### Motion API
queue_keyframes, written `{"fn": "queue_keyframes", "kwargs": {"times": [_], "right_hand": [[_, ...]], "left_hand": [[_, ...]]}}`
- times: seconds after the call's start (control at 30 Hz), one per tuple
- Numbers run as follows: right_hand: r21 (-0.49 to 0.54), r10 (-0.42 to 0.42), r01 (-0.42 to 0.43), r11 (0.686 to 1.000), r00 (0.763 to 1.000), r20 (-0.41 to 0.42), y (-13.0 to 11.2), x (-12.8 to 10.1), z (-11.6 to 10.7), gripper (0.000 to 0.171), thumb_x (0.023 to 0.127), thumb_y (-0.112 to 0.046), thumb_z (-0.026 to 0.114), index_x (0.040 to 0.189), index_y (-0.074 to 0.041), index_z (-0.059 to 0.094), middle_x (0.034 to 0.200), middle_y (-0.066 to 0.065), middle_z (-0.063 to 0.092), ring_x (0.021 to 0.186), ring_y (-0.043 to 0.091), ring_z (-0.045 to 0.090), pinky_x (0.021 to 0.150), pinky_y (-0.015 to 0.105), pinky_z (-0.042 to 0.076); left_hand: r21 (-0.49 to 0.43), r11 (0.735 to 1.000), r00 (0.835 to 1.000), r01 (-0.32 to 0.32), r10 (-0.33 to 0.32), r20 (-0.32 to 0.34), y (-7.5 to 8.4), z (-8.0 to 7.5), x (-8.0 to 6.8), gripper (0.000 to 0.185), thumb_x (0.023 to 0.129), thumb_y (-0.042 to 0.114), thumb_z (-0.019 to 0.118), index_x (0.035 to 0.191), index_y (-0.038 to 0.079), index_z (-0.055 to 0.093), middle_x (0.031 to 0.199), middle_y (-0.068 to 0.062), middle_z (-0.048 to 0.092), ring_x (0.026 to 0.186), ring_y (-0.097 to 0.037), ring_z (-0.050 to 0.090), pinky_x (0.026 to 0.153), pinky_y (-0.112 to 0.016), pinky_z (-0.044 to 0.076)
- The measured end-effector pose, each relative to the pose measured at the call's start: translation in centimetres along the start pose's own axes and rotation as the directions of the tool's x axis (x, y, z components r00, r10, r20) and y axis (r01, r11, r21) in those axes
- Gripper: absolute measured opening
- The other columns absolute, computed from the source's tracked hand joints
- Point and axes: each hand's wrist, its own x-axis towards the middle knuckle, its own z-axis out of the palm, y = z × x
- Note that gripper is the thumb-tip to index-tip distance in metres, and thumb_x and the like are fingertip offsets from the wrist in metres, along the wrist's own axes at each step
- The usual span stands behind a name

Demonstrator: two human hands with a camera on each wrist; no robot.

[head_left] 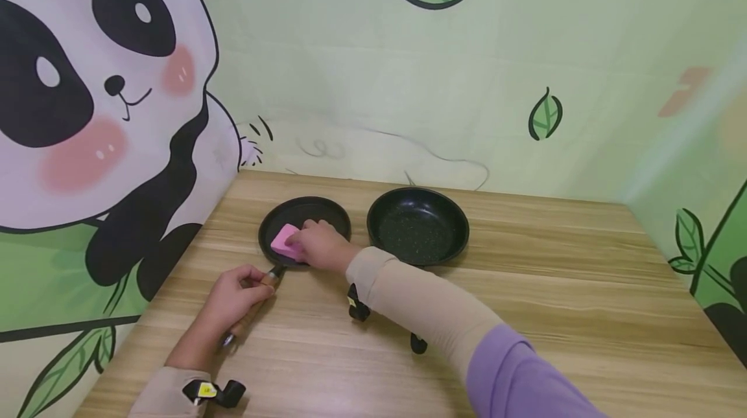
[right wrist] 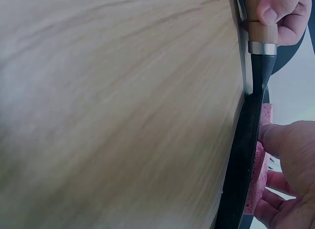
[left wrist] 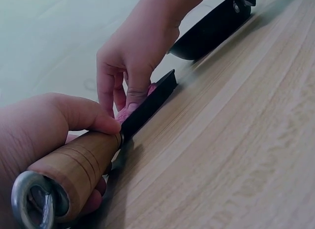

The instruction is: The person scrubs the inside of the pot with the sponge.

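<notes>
Head view, centre-left of the frame: I note the left hand (head_left: 236,291) wrapped around the wooden handle (head_left: 252,314) of the small black pan (head_left: 305,229), fingers curled tight on it. The right hand (head_left: 321,244) sits inside that pan, fingers bent over the pink sponge (head_left: 286,241) and pressing it onto the pan floor. A second, larger black pan (head_left: 417,225) stands just beside it, to the right, on the wooden table (head_left: 554,288). The left wrist view confirms the grip on the handle (left wrist: 81,162).
</notes>
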Motion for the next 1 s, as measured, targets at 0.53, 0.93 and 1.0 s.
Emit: {"fn": "queue_keyframes", "kwargs": {"times": [0.53, 0.93, 1.0], "right_hand": [[-0.045, 0.012, -0.013, 0.999, 1.000, -0.005, -1.7, 0.6, -0.2, 0.035, 0.100, -0.033, 0.064, 0.135, -0.032, 0.066, 0.117, -0.004, 0.069, 0.098, 0.017, 0.055, 0.089, 0.031, 0.045], [-0.089, 0.018, -0.023, 0.996, 0.998, -0.060, -1.4, 1.5, 0.3, 0.034, 0.099, -0.030, 0.060, 0.132, -0.032, 0.067, 0.111, -0.004, 0.068, 0.097, 0.016, 0.057, 0.087, 0.031, 0.047], [-0.108, 0.012, -0.020, 0.994, 0.997, -0.074, -1.2, 1.8, 0.5, 0.034, 0.099, -0.030, 0.059, 0.132, -0.033, 0.067, 0.112, -0.004, 0.067, 0.098, 0.017, 0.057, 0.088, 0.031, 0.047]], "left_hand": [[0.014, 0.999, 0.999, -0.043, 0.043, 0.014, -0.4, -0.2, 0.3, 0.022, 0.084, 0.016, 0.078, 0.097, 0.001, 0.068, 0.088, -0.008, 0.064, 0.081, -0.021, 0.056, 0.071, -0.033, 0.045], [-0.007, 1.000, 1.000, -0.021, 0.021, 0.001, -0.4, 0.0, 0.2, 0.023, 0.085, 0.016, 0.078, 0.098, 0.001, 0.068, 0.089, -0.009, 0.068, 0.083, -0.021, 0.060, 0.074, -0.032, 0.048], [-0.007, 1.000, 1.000, -0.017, 0.017, 0.003, -0.3, 0.0, 0.2, 0.024, 0.085, 0.017, 0.078, 0.099, 0.000, 0.068, 0.090, -0.009, 0.068, 0.084, -0.021, 0.060, 0.074, -0.032, 0.048]]}}
